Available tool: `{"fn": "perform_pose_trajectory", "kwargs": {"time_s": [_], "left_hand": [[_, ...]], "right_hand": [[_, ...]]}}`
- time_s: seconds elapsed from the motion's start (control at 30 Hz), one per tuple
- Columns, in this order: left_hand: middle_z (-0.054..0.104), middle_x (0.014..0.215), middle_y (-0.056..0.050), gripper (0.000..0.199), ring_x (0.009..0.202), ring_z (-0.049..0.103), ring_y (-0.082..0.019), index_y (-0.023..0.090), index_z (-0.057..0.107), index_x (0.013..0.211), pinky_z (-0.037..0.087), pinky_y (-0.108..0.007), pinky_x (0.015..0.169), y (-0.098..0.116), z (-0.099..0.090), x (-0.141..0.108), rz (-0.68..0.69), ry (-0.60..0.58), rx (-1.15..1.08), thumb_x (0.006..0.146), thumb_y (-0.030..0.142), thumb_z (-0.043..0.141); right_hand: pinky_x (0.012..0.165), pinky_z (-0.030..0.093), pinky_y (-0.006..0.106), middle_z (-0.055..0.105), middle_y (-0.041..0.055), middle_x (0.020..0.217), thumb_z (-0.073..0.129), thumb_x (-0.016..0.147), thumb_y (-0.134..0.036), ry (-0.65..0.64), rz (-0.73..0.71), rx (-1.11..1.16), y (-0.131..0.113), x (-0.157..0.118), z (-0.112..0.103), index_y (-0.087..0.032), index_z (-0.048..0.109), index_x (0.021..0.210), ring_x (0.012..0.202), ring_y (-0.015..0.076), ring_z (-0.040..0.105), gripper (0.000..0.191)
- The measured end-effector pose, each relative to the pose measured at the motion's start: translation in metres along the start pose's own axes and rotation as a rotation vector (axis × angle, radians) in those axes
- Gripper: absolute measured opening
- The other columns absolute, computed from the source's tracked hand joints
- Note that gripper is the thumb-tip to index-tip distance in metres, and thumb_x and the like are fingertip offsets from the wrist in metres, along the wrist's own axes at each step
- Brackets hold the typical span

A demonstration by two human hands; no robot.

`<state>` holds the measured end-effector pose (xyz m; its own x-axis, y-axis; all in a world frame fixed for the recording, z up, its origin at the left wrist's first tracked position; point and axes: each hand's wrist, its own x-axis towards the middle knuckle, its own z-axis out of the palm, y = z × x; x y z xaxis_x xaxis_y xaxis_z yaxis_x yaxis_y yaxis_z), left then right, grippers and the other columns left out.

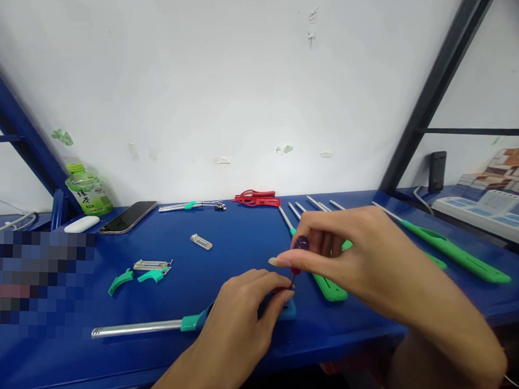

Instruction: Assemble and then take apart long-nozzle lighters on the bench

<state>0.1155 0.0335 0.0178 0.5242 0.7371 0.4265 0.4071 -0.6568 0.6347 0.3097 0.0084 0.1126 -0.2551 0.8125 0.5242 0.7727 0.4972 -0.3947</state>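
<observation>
At right of centre in the frame, pinching a small screwdriver (302, 242) nearly upright with the right hand (355, 237), its purple top between thumb and bent fingers. At lower centre, grasping a blue lighter (190, 323) by its handle with the left hand (244, 310), holding thumb and forefinger slightly apart near the screwdriver's shaft.

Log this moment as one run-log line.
left hand: holding blue-handled lighter | right hand: pinching screwdriver, shaft downward | far-right green lighter: on table | phone: back left, near bottle
</observation>
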Motion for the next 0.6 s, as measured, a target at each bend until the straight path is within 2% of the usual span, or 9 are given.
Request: {"fn": "perform_pose_trajectory", "kwargs": {"time_s": [0.07, 0.1, 0.17, 0.23, 0.33, 0.43, 0.5, 0.57, 0.6], "left_hand": [[0.079, 0.096, 0.002, 0.015, 0.087, 0.073, -0.019, 0.026, 0.075, 0.103, 0.050, -0.029, 0.079, -0.002, 0.001, 0.000, 0.024, 0.001, 0.003, 0.104, 0.021, 0.060], [0.078, 0.094, 0.002, 0.016, 0.086, 0.072, -0.018, 0.026, 0.074, 0.102, 0.048, -0.029, 0.077, -0.003, 0.001, 0.000, 0.036, 0.002, 0.006, 0.104, 0.021, 0.059], [0.076, 0.091, 0.002, 0.018, 0.083, 0.069, -0.017, 0.026, 0.073, 0.100, 0.047, -0.028, 0.075, -0.004, 0.001, 0.000, 0.050, 0.000, 0.006, 0.106, 0.021, 0.057], [0.075, 0.091, 0.002, 0.020, 0.083, 0.068, -0.017, 0.025, 0.072, 0.098, 0.046, -0.028, 0.075, -0.005, 0.001, 0.000, 0.050, -0.018, 0.001, 0.107, 0.022, 0.054], [0.075, 0.094, 0.002, 0.021, 0.086, 0.068, -0.017, 0.025, 0.072, 0.098, 0.047, -0.028, 0.078, -0.004, 0.002, -0.001, 0.045, -0.039, -0.009, 0.108, 0.023, 0.053], [0.076, 0.096, 0.003, 0.020, 0.088, 0.069, -0.018, 0.026, 0.073, 0.101, 0.048, -0.028, 0.079, -0.002, 0.002, -0.001, 0.030, -0.028, -0.002, 0.107, 0.023, 0.054], [0.076, 0.097, 0.002, 0.019, 0.089, 0.069, -0.018, 0.026, 0.073, 0.102, 0.048, -0.029, 0.080, -0.001, 0.003, 0.000, 0.022, -0.028, 0.004, 0.106, 0.023, 0.055], [0.076, 0.098, 0.002, 0.019, 0.090, 0.069, -0.018, 0.025, 0.073, 0.101, 0.048, -0.029, 0.081, -0.001, 0.002, 0.000, 0.027, -0.032, -0.003, 0.106, 0.022, 0.055], [0.076, 0.099, 0.002, 0.020, 0.090, 0.069, -0.018, 0.025, 0.073, 0.101, 0.048, -0.029, 0.082, -0.001, 0.002, 0.001, 0.033, -0.034, -0.011, 0.106, 0.022, 0.055]], "right_hand": [[0.047, 0.037, 0.027, 0.065, -0.0086, 0.056, 0.077, 0.091, -0.058, 0.002, -0.005, -0.018, 0.000, -0.001, -0.001, -0.025, 0.065, 0.070, 0.048, 0.0109, 0.056, 0.041], [0.049, 0.040, 0.027, 0.070, -0.0082, 0.063, 0.078, 0.091, -0.056, 0.002, -0.021, -0.018, 0.000, -0.002, -0.002, -0.027, 0.070, 0.077, 0.052, 0.0115, 0.059, 0.034], [0.058, 0.048, 0.025, 0.079, -0.0078, 0.084, 0.077, 0.094, -0.050, -0.002, -0.059, 0.023, 0.000, -0.003, -0.006, -0.033, 0.078, 0.102, 0.064, 0.0130, 0.067, 0.018], [0.071, 0.054, 0.025, 0.082, -0.0072, 0.102, 0.072, 0.099, -0.041, 0.003, -0.103, 0.094, -0.001, -0.004, -0.009, -0.038, 0.077, 0.118, 0.081, 0.0146, 0.074, 0.020], [0.079, 0.056, 0.027, 0.083, -0.0039, 0.102, 0.067, 0.103, -0.035, 0.022, -0.141, 0.145, -0.001, -0.002, -0.010, -0.033, 0.082, 0.103, 0.090, 0.0179, 0.076, 0.015], [0.063, 0.051, 0.029, 0.080, -0.0018, 0.082, 0.072, 0.099, -0.043, 0.046, -0.065, 0.120, -0.002, 0.002, -0.006, -0.029, 0.079, 0.083, 0.071, 0.0177, 0.070, 0.021], [0.053, 0.043, 0.029, 0.071, -0.0037, 0.067, 0.077, 0.093, -0.050, 0.077, -0.016, 0.074, -0.002, 0.004, -0.003, -0.026, 0.068, 0.071, 0.057, 0.0145, 0.060, 0.034], [0.050, 0.039, 0.027, 0.064, -0.0062, 0.059, 0.079, 0.090, -0.052, 0.088, 0.002, 0.043, -0.003, 0.004, -0.002, -0.024, 0.056, 0.065, 0.052, 0.0115, 0.052, 0.044], [0.050, 0.040, 0.026, 0.064, -0.0069, 0.061, 0.080, 0.090, -0.051, 0.081, 0.008, 0.049, -0.004, 0.003, -0.003, -0.024, 0.057, 0.067, 0.053, 0.0108, 0.053, 0.042]]}}
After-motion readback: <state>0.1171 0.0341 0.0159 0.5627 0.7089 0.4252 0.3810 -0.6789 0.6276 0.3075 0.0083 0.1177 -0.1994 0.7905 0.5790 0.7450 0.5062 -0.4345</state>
